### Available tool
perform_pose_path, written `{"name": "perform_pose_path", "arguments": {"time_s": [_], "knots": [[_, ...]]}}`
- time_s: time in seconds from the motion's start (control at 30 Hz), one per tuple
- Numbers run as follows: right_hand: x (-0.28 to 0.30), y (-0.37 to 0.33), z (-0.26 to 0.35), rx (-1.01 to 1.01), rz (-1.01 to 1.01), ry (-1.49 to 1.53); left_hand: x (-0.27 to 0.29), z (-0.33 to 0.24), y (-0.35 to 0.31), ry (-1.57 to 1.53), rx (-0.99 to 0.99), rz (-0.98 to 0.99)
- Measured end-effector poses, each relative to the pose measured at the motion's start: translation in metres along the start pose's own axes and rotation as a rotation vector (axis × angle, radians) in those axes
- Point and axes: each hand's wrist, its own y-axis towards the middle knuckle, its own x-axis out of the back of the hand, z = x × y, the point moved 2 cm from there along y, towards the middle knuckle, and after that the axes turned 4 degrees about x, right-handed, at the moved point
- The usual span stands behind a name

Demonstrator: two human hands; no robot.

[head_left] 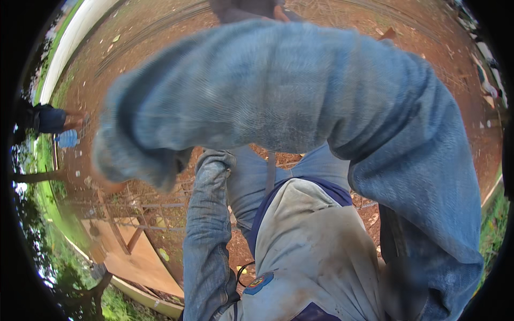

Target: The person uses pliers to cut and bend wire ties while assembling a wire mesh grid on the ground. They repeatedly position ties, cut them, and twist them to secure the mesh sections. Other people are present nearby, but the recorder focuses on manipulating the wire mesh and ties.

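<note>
The right hand (pixel 111 185), blurred at the end of its denim sleeve (pixel 267 91), shows too little for me to tell its grip; the left hand is hidden. I see a barred grid (pixel 147 205) near the right, over red soil (pixel 134 61).

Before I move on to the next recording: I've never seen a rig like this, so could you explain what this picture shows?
There is no machine here, just a person. This single picture comes from a wide fisheye camera on their head, looking down, so straight edges bend.

The big blue shape is their right sleeve, sweeping across the view. Only a blurred bit of the right hand shows, so I can't tell what it holds. The left sleeve runs upward, but the left hand is hidden.

Below are their stained shirt and reddish ground with scattered leaves. At left are a tan board and a blue container.
</note>
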Motion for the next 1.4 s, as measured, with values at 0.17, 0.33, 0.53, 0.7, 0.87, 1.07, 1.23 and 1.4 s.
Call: {"name": "perform_pose_path", "arguments": {"time_s": [0.17,0.33,0.53,0.7,0.87,1.07,1.23,1.4], "knots": [[0.04,0.029,0.045,0.177,-0.102,-0.123,0.038,0.041,0.007,0.046,0.02,-0.101],[0.042,0.009,-0.011,-0.029,-0.259,-0.055,0.025,0.055,0.001,-0.024,-0.08,-0.013],[-0.005,0.0,-0.128,-0.282,-0.482,0.164,0.03,0.056,0.01,-0.006,0.157,0.125],[-0.075,0.033,-0.248,-0.397,-0.444,0.287,0.0,0.078,0.01,-0.007,0.358,0.108],[-0.173,0.071,-0.342,-0.608,-0.334,0.404,-0.008,0.093,0.003,-0.063,0.093,0.032],[-0.338,0.067,-0.434,-0.903,0.025,0.144,-0.016,0.103,0.004,-0.131,0.319,0.149],[-0.409,0.056,-0.431,-0.937,0.031,0.49,-0.024,0.093,-0.005,-0.15,0.41,0.179],[-0.434,0.067,-0.451,-0.959,0.087,0.431,-0.059,0.082,-0.069,-0.279,0.582,0.211]]}}
